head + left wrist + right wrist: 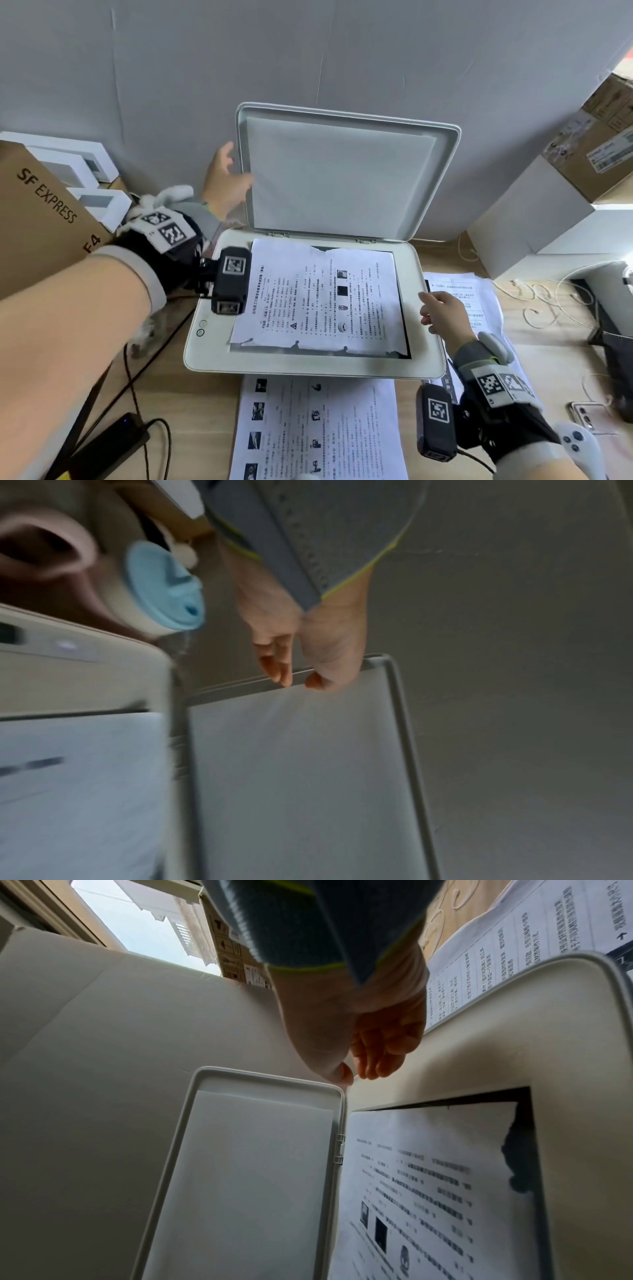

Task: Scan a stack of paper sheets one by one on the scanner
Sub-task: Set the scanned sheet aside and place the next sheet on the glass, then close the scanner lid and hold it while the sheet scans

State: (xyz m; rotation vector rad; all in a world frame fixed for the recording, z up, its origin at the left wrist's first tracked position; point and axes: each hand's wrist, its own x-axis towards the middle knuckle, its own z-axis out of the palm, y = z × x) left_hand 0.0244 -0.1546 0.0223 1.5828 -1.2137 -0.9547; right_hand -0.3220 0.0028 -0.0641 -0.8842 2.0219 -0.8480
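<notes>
An office or storeroom workspace: a wood-grain table (191, 404) carrying a flatbed scanner (428, 363), printed sheets (318, 428) and cables (137, 383), flanked by an SF Express shipping carton (41, 219), white boxes (527, 219) and a grey partition wall (308, 51).

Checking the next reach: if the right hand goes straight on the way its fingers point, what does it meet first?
Probably the sheet on the scanner: the right hand points left at its near edge; height above unclear.

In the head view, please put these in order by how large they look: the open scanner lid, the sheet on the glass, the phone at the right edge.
1. scanner lid
2. sheet on the glass, somewhat smaller
3. phone, far smaller, partly hidden
</notes>
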